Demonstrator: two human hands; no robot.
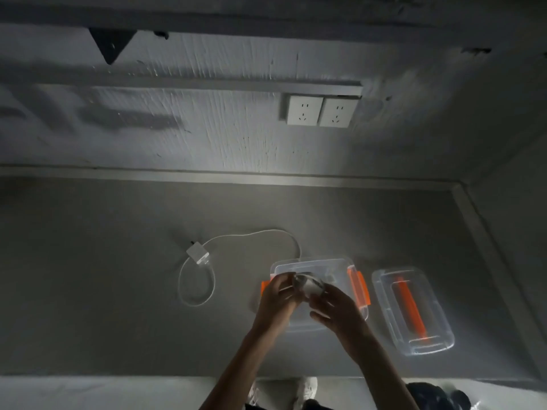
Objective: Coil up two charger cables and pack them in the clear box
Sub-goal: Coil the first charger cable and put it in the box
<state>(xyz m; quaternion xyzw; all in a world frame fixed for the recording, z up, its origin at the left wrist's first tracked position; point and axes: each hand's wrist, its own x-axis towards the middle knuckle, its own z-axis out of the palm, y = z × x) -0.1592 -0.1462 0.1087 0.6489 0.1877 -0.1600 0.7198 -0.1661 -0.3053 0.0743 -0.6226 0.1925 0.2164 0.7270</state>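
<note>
A clear box (313,266) with orange latches sits on the grey counter. Over it, my left hand (276,297) and my right hand (333,306) together hold a coiled cable (307,285), blurred and partly hidden by my fingers. A white charger block (197,253) lies to the left on the counter. Its white cable (251,234) loops loosely around it and runs toward the box's far rim.
The clear lid (413,310) with an orange handle lies right of the box. Two white wall sockets (318,111) sit on the back wall. A raised ledge (485,232) borders the counter on the right. My shoes (305,390) show below the counter's front edge.
</note>
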